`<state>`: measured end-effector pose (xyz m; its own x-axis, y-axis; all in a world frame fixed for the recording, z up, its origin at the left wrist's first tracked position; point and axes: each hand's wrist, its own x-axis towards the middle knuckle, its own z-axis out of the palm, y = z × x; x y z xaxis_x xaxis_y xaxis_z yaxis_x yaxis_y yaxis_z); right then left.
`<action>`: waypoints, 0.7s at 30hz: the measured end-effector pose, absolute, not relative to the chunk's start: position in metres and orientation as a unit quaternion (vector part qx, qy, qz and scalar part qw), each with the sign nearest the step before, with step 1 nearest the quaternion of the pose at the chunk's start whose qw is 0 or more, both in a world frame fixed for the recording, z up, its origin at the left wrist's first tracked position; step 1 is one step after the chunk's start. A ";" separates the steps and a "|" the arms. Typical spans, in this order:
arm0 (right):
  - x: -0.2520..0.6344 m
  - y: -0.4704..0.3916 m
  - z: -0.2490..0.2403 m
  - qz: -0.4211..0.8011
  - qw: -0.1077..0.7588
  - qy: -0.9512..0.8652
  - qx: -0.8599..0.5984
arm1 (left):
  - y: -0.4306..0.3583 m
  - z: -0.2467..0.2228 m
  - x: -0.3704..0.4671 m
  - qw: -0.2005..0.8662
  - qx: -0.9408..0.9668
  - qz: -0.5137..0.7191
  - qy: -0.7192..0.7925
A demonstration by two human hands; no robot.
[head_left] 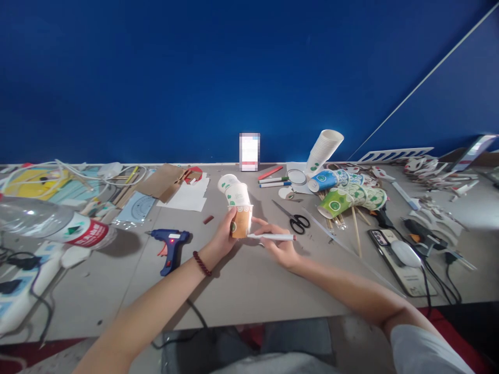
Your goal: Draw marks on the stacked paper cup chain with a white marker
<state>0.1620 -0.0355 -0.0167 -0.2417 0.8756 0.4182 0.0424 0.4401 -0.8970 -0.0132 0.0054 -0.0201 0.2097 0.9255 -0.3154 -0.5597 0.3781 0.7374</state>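
Note:
My left hand [225,232] is wrapped round the left side of an orange paper cup [242,223]. White paper cups with green leaf prints [236,194] join on above it and bend away toward the back left. Between the fingers of my right hand [281,248] is a white marker with a red end [278,237]. Its left tip meets or nearly meets the lower right edge of the orange cup; I cannot tell which. A pair of black-handled scissors [299,223] lies just beyond my right hand.
A blue glue gun [170,249] lies left of my left arm, beside a large water bottle [88,231]. Stacked white cups [325,148] lean at the back right, behind blue cups [323,181] and green cups [331,203]. A phone [405,270] rests at the right.

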 end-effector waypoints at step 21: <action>0.162 -0.034 -0.018 0.406 0.531 -0.657 -0.348 | 0.007 -0.021 -0.013 0.743 0.224 0.501 0.383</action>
